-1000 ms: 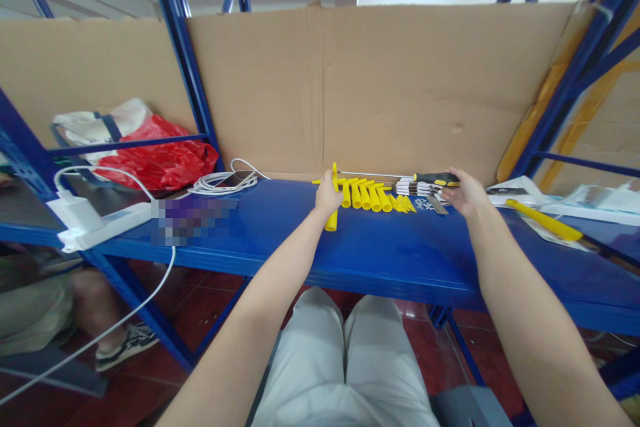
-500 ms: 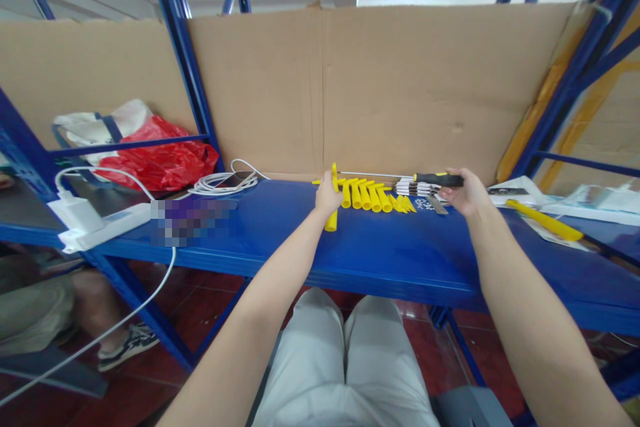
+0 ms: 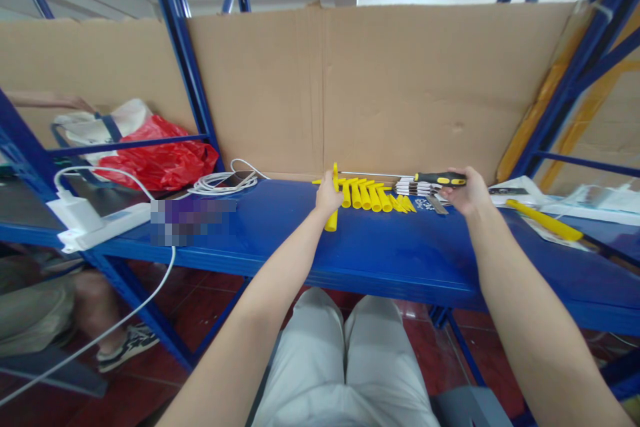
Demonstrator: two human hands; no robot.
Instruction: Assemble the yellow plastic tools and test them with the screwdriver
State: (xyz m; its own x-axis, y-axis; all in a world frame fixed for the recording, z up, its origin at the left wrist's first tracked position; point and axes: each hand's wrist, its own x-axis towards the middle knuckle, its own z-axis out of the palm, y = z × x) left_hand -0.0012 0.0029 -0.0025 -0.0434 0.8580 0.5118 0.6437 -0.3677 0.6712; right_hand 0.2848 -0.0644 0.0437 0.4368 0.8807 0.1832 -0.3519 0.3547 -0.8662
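Head camera looks down past my pale trousers [image 3: 345, 360] and both forearms to the blue shelf [image 3: 400, 260], which serves me as a bench. My left hand [image 3: 327, 197] is closed around a yellow plastic tube [image 3: 332, 217] that stands nearly upright, its lower end showing below my fist and its tip just above it. My right hand [image 3: 463, 193] is curled around the end of a screwdriver [image 3: 440, 179] with a black and yellow handle, whose thin metal shaft runs leftward along the back of the shelf toward the upright tube. Between my two hands lies a row of yellow tubes [image 3: 373, 197], side by side and touching, with some small white and dark pieces [image 3: 417, 188] just beside them. I judge the tube to be light, stiff and a little slippery, best gripped around its middle as I have it; the screwdriver feels like a thing to hold by its ribbed handle, never by the slim shaft. Farther left rest a coiled white cable [image 3: 223, 181], a white power strip [image 3: 100, 223] and a red plastic bag [image 3: 155, 160]. To the right lies another yellow tool [image 3: 545, 220] on white sheets. Behind everything stands a cardboard wall [image 3: 400, 87], framed by blue rack posts [image 3: 180, 47].
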